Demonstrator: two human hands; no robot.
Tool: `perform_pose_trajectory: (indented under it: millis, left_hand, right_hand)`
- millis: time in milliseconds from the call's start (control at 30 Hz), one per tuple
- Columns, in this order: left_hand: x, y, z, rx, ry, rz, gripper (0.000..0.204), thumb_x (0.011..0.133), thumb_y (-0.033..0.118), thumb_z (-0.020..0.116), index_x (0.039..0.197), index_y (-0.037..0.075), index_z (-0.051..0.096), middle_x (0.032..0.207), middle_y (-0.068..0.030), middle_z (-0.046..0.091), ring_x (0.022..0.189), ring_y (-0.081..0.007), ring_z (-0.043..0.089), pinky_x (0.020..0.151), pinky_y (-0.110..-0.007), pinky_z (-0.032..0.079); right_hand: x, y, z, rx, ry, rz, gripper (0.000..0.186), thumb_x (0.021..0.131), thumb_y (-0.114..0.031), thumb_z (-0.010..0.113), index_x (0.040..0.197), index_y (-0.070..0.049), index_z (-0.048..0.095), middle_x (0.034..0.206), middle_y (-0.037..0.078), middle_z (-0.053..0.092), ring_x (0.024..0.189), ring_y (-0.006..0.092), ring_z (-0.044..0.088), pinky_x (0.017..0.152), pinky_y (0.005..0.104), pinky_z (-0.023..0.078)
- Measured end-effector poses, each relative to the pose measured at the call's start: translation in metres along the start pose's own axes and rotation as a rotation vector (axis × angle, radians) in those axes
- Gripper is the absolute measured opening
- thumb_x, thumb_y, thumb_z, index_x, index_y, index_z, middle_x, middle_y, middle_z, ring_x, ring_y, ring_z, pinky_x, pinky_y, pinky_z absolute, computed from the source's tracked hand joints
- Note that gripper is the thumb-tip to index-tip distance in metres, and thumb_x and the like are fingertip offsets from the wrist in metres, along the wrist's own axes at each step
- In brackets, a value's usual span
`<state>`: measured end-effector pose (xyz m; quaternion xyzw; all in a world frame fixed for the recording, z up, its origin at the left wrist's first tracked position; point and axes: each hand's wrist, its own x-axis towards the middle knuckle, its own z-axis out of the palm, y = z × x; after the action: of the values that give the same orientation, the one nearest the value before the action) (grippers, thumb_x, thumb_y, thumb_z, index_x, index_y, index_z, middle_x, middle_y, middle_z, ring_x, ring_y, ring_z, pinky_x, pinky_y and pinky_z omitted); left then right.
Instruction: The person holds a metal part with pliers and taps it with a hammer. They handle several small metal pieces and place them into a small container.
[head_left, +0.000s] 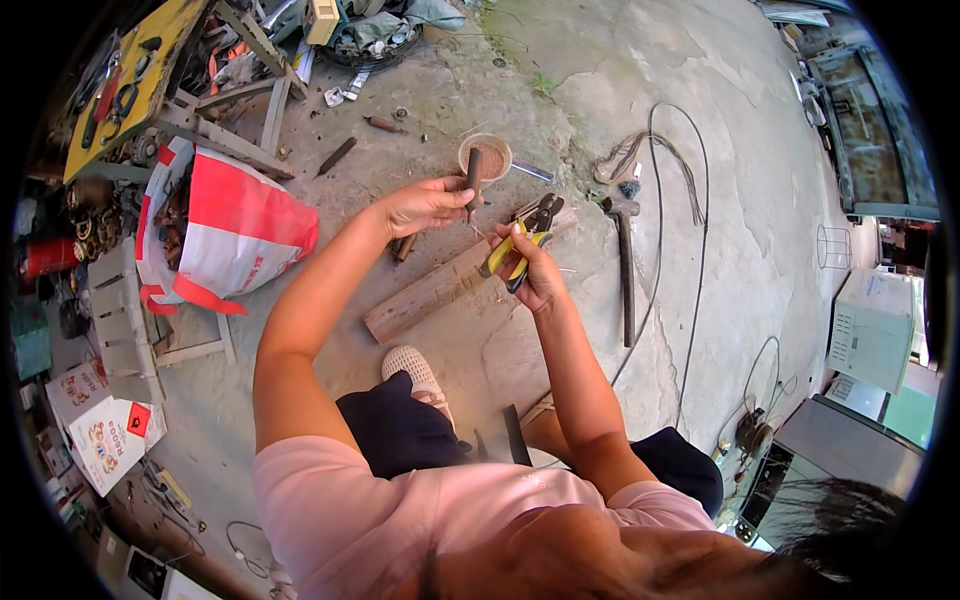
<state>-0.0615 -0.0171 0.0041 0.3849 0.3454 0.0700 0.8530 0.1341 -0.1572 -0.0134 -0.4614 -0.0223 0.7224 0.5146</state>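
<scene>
Dark brown, the cylinder point(474, 172) is pinched nearly upright by the left hand point(425, 205), its outline crossing the bowl point(510, 158) of reddish-brown grains point(494, 160). And over on the right, the yellow-and-black pliers point(518, 268) are grasped around the handles by the right hand point(542, 275), the head pointed away above the wooden block point(425, 297)!

Steadiness, it would seem, is everything here: the cylinder is best gripped firmly and kept plumb, so that nothing is tipped out, and the pliers are best settled deep in the palm before any squeeze is applied. Fingers should be kept clear of the biting edges, and the block could well be used as a rest.

And what is being hidden? Part of the cylinder is covered by the thumb, and whether it is hollow cannot be told. A thin strand point(478, 232) is glimpsed by the right fingertips; whether it is held is unclear. The pliers' jaws cannot be read as parted or closed.
</scene>
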Motion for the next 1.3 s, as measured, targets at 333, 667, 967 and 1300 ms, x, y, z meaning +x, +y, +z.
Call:
perform_pose_trajectory:
  millis: [333,667,967,1300]
  left_hand:
    - [0.012,0.008,-0.001,0.349,0.371,0.195,0.044,0.087,0.030,0.068,0.119,0.002,0.058,0.106,-0.0046,0.065,0.099,-0.0126,0.059,0.092,-0.028,0.042]
    - [0.004,0.018,0.000,0.702,0.443,0.296,0.041,0.083,0.026,0.072,0.113,-0.001,0.064,0.099,-0.0098,0.068,0.091,-0.0164,0.062,0.081,-0.031,0.048]
    - [0.004,0.020,-0.003,0.733,0.353,0.269,0.039,0.085,0.024,0.069,0.115,0.000,0.065,0.102,-0.0092,0.069,0.095,-0.0141,0.061,0.084,-0.029,0.047]
    - [0.004,0.022,-0.003,0.594,0.299,0.211,0.040,0.088,0.028,0.067,0.117,0.001,0.064,0.106,-0.0070,0.067,0.099,-0.0135,0.058,0.088,-0.030,0.044]
  right_hand:
    - [-0.012,-0.024,0.011,-0.807,-0.002,0.175,0.035,0.089,-0.036,0.060,0.102,-0.005,0.051,0.083,0.004,0.056,0.076,0.0147,0.055,0.064,0.0297,0.046]
    - [0.002,-0.030,0.020,-1.100,-0.116,0.022,0.029,0.084,-0.024,0.062,0.106,-0.005,0.056,0.090,0.000,0.053,0.081,0.0111,0.047,0.071,0.0265,0.039]
    - [-0.005,-0.036,0.035,-1.078,-0.112,0.060,0.031,0.084,-0.024,0.062,0.108,-0.005,0.056,0.091,0.001,0.053,0.081,0.0116,0.047,0.071,0.0264,0.039]
    - [-0.001,-0.035,0.028,-1.115,-0.105,0.049,0.034,0.083,-0.024,0.063,0.109,-0.004,0.057,0.091,0.002,0.054,0.082,0.0119,0.047,0.071,0.0267,0.038]
